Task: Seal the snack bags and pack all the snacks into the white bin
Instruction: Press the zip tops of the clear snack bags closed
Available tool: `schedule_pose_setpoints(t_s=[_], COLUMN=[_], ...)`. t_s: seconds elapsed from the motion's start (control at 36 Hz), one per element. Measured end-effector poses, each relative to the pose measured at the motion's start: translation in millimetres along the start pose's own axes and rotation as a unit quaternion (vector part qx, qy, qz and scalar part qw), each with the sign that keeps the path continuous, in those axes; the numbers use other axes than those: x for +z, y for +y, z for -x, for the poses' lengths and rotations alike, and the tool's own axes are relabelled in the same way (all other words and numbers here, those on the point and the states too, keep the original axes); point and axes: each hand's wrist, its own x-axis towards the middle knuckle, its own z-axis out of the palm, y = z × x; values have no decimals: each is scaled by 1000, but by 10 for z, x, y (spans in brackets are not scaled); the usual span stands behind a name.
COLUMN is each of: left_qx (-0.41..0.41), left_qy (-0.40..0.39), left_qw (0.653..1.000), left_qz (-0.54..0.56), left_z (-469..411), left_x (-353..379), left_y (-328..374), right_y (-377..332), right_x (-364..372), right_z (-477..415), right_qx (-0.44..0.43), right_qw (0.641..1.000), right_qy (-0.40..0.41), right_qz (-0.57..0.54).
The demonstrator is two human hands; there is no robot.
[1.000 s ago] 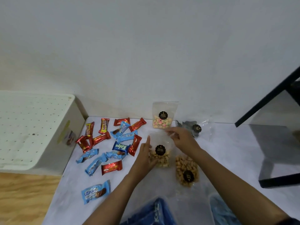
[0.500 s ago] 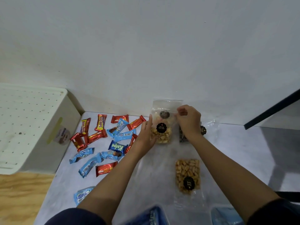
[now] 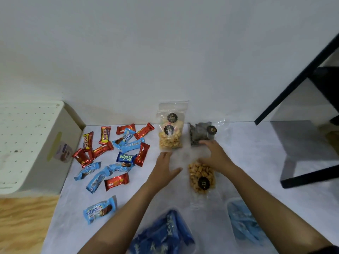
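Both hands are hanging over the table [image 3: 256, 162], neither holding anything. My left hand [image 3: 166, 167] is lying flat, fingers straight, thumb out. My right hand [image 3: 214, 156] is spreading wide at one o'clock from it. Whether its fingertips are touching plastic, I cannot tell.

- The flat nut bag [image 3: 201, 177] is lying just under my right palm, at five o'clock from it, with the black sticker facing up.
- The standing nut bag [image 3: 170, 137] is leaning at twelve o'clock with a pastel bag [image 3: 172, 110] behind it, against the wall [image 3: 165, 52].
- The dark bag [image 3: 201, 133] is sitting at one o'clock, just beyond my right fingertips.
- Candy bars [image 3: 113, 153] are scattering from nine to ten o'clock, and the white bin [image 3: 27, 143] is sitting beyond them at nine.
- Blue packs [image 3: 161, 233] are lying at six.

Handling, as I am judging it:

- The bags are thin, clear film, which is slick and floppy.
- The nuts are loose, shifting their weight and liable to crush.
- I am planning to pinch the empty strip above the contents, one hand at each end, and run along the seal.
- An unsealed bag will spill if tipped.
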Motion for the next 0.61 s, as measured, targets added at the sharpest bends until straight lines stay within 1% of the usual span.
schedule_pose_setpoints(t_s=[0.06, 0.11, 0.17, 0.19, 0.25, 0.36, 0.47, 0.53, 0.61], left_qx=[-16, -16, 36, 66, 71, 6, -42, -70, -101], left_qy=[-67, -118, -155, -167, -189, -198, -215, -207, -157], left_qw=[998, 993, 987, 983, 978, 980, 976, 975, 982], left_qz=[13, 11, 27, 39, 43, 23, -23, -27, 15], left_z=[95, 185, 264, 293, 335, 352, 346, 328, 270], left_x=[86, 178, 256, 296, 356, 414, 361, 326, 246], left_y=[67, 155, 281, 337, 401, 384, 351, 301, 234], right_y=[119, 225, 294, 312, 326, 336, 330, 310, 267], right_x=[3, 21, 46, 54, 66, 93, 140, 172, 219], right_z=[123, 225, 307, 349, 428, 559, 623, 638, 646], right_qx=[-13, -26, -37, -38, -29, 12, 49, 65, 86], right_qw=[996, 982, 968, 965, 964, 967, 970, 971, 971], right_qy=[-76, -141, -177, -183, -173, -118, -79, -51, -23], right_qz=[54, 125, 172, 182, 197, 228, 224, 224, 221])
